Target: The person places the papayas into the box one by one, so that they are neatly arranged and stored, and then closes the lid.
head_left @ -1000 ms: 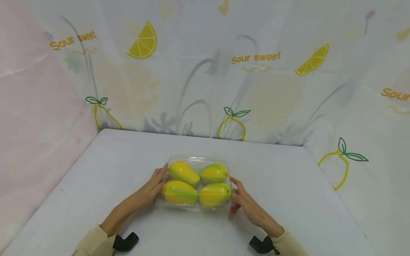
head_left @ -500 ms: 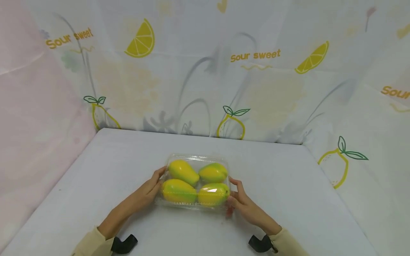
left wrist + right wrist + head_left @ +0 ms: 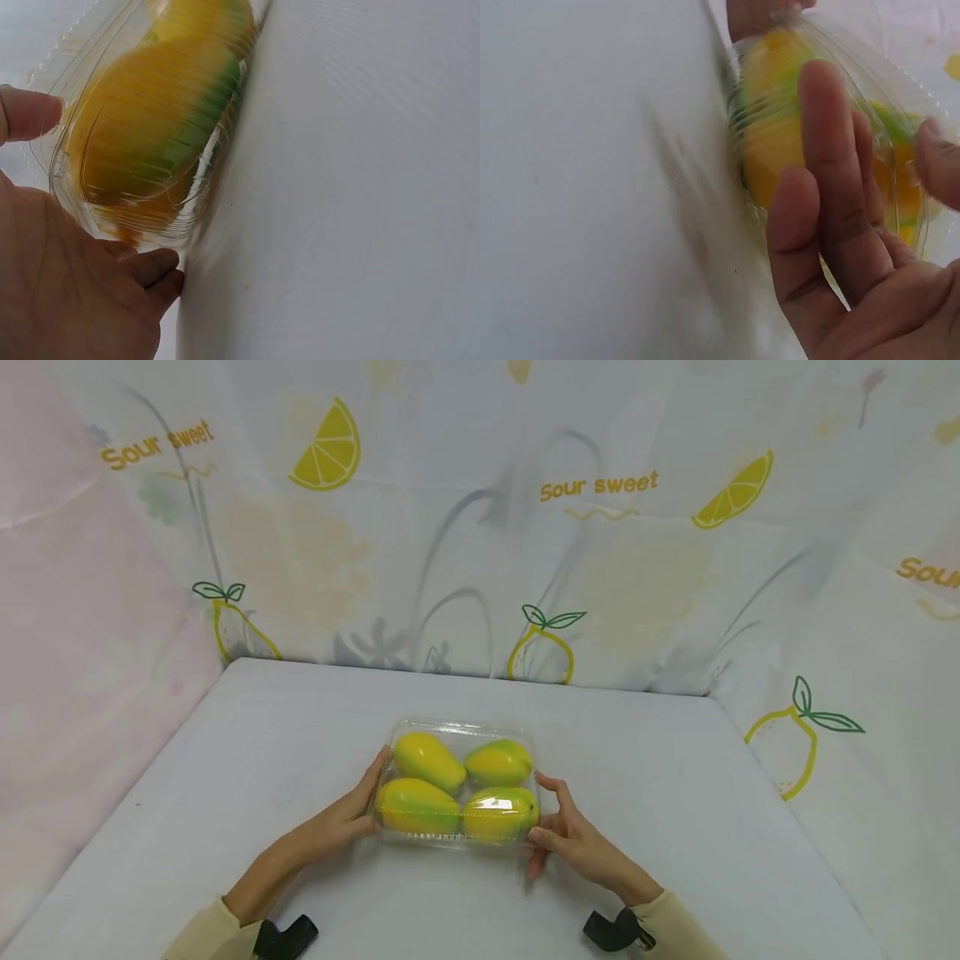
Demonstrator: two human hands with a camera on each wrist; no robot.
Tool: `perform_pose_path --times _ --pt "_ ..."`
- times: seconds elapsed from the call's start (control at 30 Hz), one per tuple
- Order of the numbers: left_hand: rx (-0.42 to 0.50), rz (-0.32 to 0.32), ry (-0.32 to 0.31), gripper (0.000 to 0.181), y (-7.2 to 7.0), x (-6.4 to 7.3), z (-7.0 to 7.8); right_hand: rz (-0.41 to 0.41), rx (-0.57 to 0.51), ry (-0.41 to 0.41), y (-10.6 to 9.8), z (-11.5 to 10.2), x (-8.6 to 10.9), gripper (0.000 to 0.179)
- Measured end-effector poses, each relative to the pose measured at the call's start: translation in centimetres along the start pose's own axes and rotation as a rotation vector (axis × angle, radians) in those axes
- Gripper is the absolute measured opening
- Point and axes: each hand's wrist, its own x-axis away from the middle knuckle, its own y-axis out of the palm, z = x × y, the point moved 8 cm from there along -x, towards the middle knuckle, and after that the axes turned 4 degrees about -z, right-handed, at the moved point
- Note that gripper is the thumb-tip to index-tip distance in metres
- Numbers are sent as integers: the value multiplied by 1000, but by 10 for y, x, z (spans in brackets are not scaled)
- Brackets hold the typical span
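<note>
A clear plastic clamshell box (image 3: pixel 459 727) sits on the white table, with several yellow-green, mango-like fruits (image 3: pixel 429 762) inside. Its lid lies over the fruits. My left hand (image 3: pixel 337 821) rests against the box's left end, fingers along the side and thumb near the front corner. In the left wrist view, that thumb (image 3: pixel 34 114) is at the rim and the fingertips lie low beside the box. My right hand (image 3: pixel 585 845) is at the right end, index finger on the side edge and thumb at the front corner. The right wrist view shows its other fingers (image 3: pixel 829 142) extended and loosely spread.
The white table top (image 3: pixel 652 752) surrounds the box. Behind it hangs a printed cloth (image 3: pixel 465 543) with lemons and lettering. A pinkish cloth (image 3: pixel 97 635) hangs on the left. Black curved pieces (image 3: pixel 288 937) are strapped at both wrists.
My right thumb has shifted from the box's side to its front right corner. My left thumb has slid down toward the front left corner. The box has hardly moved; the view has tilted slightly.
</note>
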Motion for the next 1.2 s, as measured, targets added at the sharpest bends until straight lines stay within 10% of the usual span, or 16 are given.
perform_pose_path --times 0.5,0.9,1.2 --pt "106 -47 12 94 -1 0 -7 130 70 21 -2 4 -3 80" --pt "79 -28 57 100 -2 -1 -5 65 -62 -34 2 5 -5 93" --pt "-28 18 -18 95 -5 -4 -5 22 66 -59 5 -2 -7 92"
